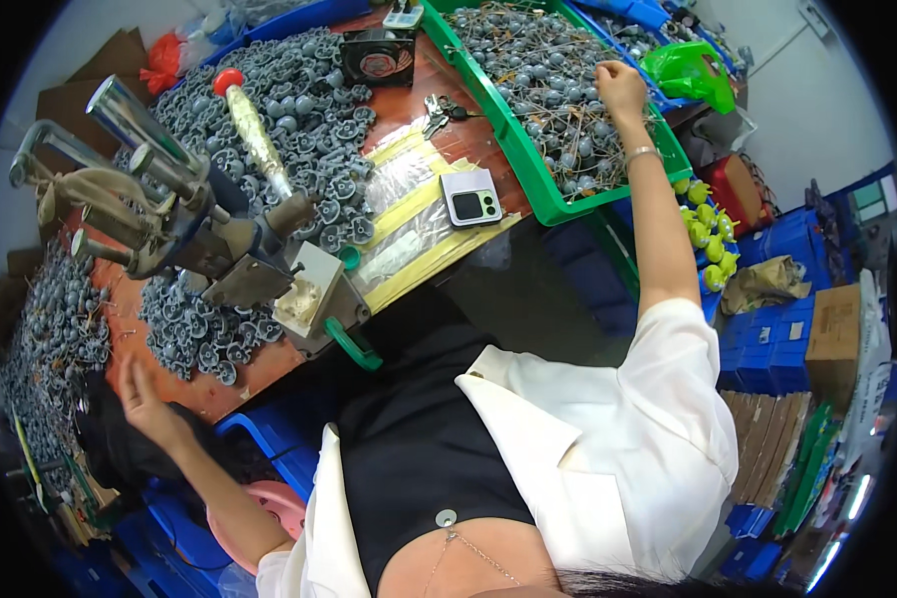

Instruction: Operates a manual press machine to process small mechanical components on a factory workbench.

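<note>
My right hand (622,92) is over the far right part of a green crate (513,149), its fingers drawn together in a pinch. Whatever they hold, if anything, is too small to make out. Grey ball-shaped parts with thin wire-like stems (558,110) fill the crate. My left hand (149,407) hangs by the table's left front edge, fingers stretched out and apart. Near it lies a heap of grey cup-shaped plastic parts (204,334). Between my hands stands a hand press (229,249) with a red-knobbed lever (244,120), wrapped in film.
A bigger heap of grey parts (304,105) covers the table's back left. A phone (470,197), keys (437,115) and a small black fan (379,58) lie on the table (259,384). Yellow-green parts (708,234) sit right of the crate. More grey parts (55,324) lie far left.
</note>
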Motion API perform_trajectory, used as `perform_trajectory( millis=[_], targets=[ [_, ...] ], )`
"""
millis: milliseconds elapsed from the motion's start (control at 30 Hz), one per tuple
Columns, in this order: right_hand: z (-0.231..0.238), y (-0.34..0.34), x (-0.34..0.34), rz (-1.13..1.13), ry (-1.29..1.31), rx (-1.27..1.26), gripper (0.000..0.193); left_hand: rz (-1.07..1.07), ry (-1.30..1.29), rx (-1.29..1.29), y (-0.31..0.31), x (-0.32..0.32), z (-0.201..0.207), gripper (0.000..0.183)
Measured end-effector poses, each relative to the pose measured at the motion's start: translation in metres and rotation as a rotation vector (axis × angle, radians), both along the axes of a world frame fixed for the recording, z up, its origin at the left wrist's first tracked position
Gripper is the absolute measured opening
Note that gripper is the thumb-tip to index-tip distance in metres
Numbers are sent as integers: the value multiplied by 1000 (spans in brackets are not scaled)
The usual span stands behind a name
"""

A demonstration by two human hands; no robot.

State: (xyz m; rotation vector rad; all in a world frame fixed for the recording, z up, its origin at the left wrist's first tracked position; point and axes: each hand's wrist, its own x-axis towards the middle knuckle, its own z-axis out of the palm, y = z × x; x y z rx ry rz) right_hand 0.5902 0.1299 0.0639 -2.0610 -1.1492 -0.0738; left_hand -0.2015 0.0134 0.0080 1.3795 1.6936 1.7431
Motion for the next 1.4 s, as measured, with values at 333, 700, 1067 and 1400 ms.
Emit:
perform_trajectory(
  millis=[333,700,1067,1400],
  targets=[
    [26,61,31,82,63,471,25,-15,2,-246,-42,49,-8,21],
    [78,-31,-59,833,1379,386,41,6,307,-94,-36,99,-20,20],
    [9,-112,-207,1043,1595,289,27,52,907,-17,18,105,-6,36],
    [38,-150,-260,705,600,398,54,17,935,-126,30,100,-7,52]
  ],
)
